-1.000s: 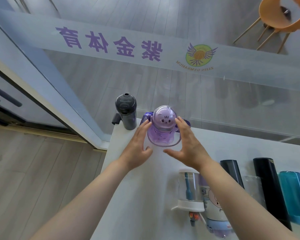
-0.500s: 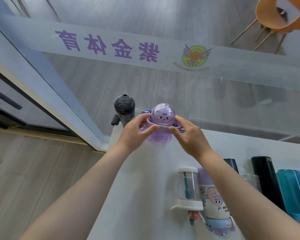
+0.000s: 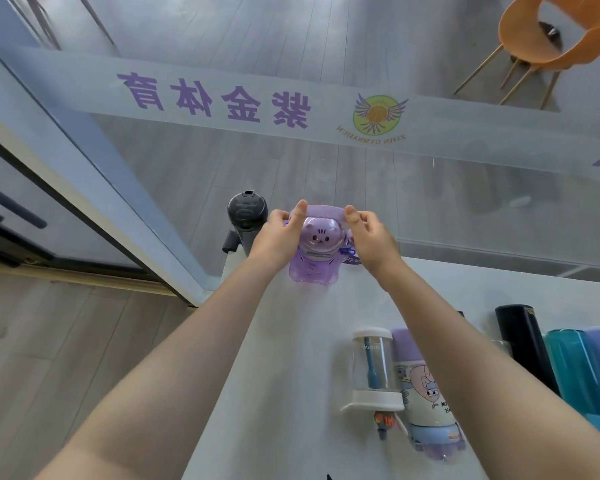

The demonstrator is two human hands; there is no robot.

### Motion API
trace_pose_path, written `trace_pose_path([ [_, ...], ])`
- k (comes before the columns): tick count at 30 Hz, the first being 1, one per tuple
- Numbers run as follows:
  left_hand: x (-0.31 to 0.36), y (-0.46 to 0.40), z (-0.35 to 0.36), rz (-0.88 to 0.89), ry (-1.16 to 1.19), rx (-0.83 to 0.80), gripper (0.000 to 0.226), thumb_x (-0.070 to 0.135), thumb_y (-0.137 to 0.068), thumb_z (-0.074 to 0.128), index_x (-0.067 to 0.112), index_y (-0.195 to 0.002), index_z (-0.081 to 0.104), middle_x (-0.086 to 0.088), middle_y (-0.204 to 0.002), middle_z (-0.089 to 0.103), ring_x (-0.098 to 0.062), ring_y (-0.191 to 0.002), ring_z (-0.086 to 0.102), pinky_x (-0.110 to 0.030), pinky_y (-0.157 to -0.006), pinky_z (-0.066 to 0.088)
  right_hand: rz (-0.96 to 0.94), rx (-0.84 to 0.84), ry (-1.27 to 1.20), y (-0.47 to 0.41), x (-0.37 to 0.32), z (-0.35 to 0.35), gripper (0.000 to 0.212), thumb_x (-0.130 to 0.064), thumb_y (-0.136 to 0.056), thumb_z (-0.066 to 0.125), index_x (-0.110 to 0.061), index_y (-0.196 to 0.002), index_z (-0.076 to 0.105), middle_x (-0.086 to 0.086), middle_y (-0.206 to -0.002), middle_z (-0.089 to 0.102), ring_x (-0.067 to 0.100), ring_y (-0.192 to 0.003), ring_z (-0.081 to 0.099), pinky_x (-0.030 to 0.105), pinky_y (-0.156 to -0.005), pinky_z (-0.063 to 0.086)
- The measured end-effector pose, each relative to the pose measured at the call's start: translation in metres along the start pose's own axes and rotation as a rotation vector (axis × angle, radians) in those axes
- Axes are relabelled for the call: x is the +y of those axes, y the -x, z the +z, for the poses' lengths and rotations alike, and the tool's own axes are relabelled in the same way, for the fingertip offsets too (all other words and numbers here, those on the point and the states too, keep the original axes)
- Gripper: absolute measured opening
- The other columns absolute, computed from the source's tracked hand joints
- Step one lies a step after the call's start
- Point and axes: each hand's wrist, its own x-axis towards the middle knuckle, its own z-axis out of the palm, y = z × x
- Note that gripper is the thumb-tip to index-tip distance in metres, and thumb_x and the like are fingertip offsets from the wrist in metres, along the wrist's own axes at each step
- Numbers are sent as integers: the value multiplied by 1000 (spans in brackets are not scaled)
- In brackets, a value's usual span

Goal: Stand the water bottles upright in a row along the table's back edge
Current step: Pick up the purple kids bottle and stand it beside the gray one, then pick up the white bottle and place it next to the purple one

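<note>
The purple bottle (image 3: 314, 252) with the cat face now stands upright at the back edge of the bench (image 3: 291, 358), between the two hands. Half a second ago both hands clasped its body around the lid; now they have risen to its purple strap (image 3: 323, 212), which arches over the dome. The left hand (image 3: 278, 237) pinches the strap's left end with thumb and fingers closed on it, and the right hand (image 3: 369, 237) pinches the right end the same way. Just left of the left hand the dark grey bottle (image 3: 246, 216) stands upright at the bench corner, as it did before. Nearer the person, beside and under the right forearm, the other bottles lie on their sides as before: a clear one with white ends (image 3: 373, 368), a cartoon-printed one (image 3: 425, 393) touching it, a black one (image 3: 520, 341) and a teal one (image 3: 568, 368).
</note>
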Motion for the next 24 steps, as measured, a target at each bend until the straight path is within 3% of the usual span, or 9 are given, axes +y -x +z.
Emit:
trace_pose_path([
  [3,-9,16,1,-3,38,38,65,72,-87,32,19,-119,50,3,-106,62,-20,-100,58,-37,-90,45,-32,37,-29,21,21,-6,46,-51,-97,42,-15,-124,51,-4,-112,63,14,-96,59,23,-71,40],
  [8,-40,46,9,55,37,-28,43,50,-97,37,19,-123,50,1,-113,58,-21,-109,54,-35,-90,40,-81,22,145,82,77,-23,29,-17,-99,45,-16,-127,50,-1,-123,58,15,-111,54,25,-92,39],
  [12,-85,69,24,2,-242,-186,48,38,-94,49,20,-138,42,0,-137,51,-20,-119,50,-32,-97,39,-168,-32,404,132,122,-30,37,-3,-92,48,-15,-126,55,-1,-126,57,15,-118,49,24,-101,35],
  [14,-106,85,34,3,-393,-272,53,34,-92,52,19,-141,38,0,-145,45,-20,-128,45,-31,-102,36,-243,-10,475,154,139,-30,38,-1,-88,52,-12,-124,56,2,-124,58,19,-118,50,30,-105,38],
  [17,-128,112,51,41,-463,-411,56,32,-91,56,19,-142,38,-1,-146,43,-17,-132,42,-28,-105,33,-261,22,531,184,163,-24,40,-1,-83,59,-7,-123,56,9,-126,55,26,-120,51,24,-106,31],
  [20,-142,142,72,89,-458,-534,61,35,-90,58,21,-144,35,0,-146,43,-15,-130,44,-27,-105,34,-132,63,475,207,173,-16,44,-10,-87,62,-7,-129,51,9,-130,52,27,-122,49,26,-103,32],
  [24,-156,172,103,57,-309,-597,71,40,-87,63,24,-147,28,1,-143,44,-15,-122,49,-28,-102,41,-12,0,410,218,177,-8,68,-29,-88,64,-15,-147,32,5,-151,32,20,-141,29,32,-114,26],
])
